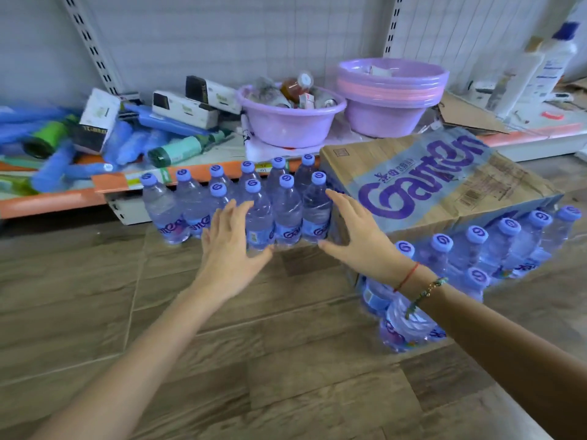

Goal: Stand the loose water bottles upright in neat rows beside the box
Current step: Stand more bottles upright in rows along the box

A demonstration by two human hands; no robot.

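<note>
Bottles (pixel 254 204) upright beside box (pixel 428 185) — fingers (pixel 235 211) spread around them

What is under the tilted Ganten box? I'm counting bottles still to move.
Wrapped water bottles show beneath the cardboard box, their caps poking out. How many lie further under is covered by the box.

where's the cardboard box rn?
In the head view the cardboard box sits on the floor right of centre, tilted, with rows of upright water bottles against its left side, just beyond the right hand.
</note>
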